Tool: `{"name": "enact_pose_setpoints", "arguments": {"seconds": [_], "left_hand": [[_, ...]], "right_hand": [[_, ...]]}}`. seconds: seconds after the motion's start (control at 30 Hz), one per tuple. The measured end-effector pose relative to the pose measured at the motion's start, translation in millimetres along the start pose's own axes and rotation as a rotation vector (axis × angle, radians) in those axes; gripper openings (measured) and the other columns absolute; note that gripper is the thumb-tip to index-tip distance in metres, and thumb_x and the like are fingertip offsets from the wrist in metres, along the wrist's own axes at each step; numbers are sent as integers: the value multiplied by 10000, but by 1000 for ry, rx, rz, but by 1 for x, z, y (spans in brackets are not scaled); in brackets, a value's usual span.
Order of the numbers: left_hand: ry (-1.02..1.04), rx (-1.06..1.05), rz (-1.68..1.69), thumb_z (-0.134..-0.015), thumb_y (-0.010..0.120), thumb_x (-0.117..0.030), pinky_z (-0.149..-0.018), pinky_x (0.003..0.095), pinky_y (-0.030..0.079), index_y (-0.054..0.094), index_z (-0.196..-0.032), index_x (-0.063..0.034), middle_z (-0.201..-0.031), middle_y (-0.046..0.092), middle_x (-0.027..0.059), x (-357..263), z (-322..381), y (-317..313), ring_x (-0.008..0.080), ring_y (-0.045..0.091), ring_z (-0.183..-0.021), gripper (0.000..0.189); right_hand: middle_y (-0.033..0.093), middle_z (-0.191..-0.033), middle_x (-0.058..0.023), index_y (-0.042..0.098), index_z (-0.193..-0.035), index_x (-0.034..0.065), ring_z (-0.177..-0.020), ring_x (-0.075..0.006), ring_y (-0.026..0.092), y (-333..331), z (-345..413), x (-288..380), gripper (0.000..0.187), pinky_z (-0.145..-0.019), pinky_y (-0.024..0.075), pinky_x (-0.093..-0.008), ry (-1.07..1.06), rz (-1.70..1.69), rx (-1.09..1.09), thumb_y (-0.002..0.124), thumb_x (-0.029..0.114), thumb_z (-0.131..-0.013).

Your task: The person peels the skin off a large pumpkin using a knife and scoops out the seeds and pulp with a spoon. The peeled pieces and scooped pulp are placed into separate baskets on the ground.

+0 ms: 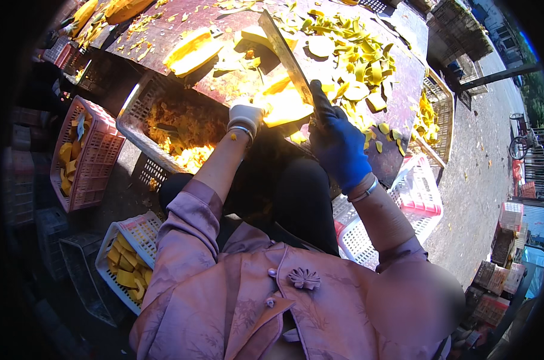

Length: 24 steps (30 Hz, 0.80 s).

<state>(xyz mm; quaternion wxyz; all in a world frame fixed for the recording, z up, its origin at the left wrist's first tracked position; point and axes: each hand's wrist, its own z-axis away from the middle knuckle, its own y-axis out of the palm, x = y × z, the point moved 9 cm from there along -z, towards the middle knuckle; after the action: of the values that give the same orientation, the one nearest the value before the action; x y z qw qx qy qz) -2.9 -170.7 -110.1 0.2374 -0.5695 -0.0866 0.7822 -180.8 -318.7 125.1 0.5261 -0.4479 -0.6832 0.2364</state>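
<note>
In a white glove, my left hand (246, 118) grips the near end of a bright yellow pumpkin piece (286, 110) at the table's near edge. Strong sunlight washes out much of that piece. My right hand (337, 139), in a blue glove with dark palm and fingers, is closed around the handle of a long, broad-bladed knife (287, 56). The blade points up and away to the left, its lower part over the pumpkin piece; whether it touches cannot be seen. Beyond lie a hollowed pumpkin half (193, 51) and another pumpkin piece (256, 37).
Yellow peelings (366, 58) cover the right of the reddish table (137, 42). A crate of pumpkin pulp (137, 146) stands below my left arm. Left are a pink crate (89, 157) and a white crate of cut chunks (139, 231). More crates (420, 193) stand right.
</note>
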Motion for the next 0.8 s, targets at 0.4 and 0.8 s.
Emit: {"name": "enact_pose_setpoints", "arguments": {"seconds": [0.4, 0.8], "left_hand": [[35, -2, 9, -757, 842, -187, -811, 336, 529, 625, -1204, 82, -1054, 716, 140, -23, 21, 3, 210, 664, -891, 565], [-116, 615, 769, -920, 699, -97, -818, 333, 586, 628, -1223, 22, -1107, 707, 134, -85, 29, 94, 198, 701, -944, 333]], "right_hand": [[579, -1336, -206, 370, -1522, 82, -1173, -266, 601, 4, 21, -54, 731, -969, 475, -337, 154, -273, 60, 606, 12, -834], [653, -968, -93, 514, -1387, 14, -655, -138, 607, -16, 65, -193, 584, -590, 499, -277, 582, -318, 235, 660, 96, -828]]}}
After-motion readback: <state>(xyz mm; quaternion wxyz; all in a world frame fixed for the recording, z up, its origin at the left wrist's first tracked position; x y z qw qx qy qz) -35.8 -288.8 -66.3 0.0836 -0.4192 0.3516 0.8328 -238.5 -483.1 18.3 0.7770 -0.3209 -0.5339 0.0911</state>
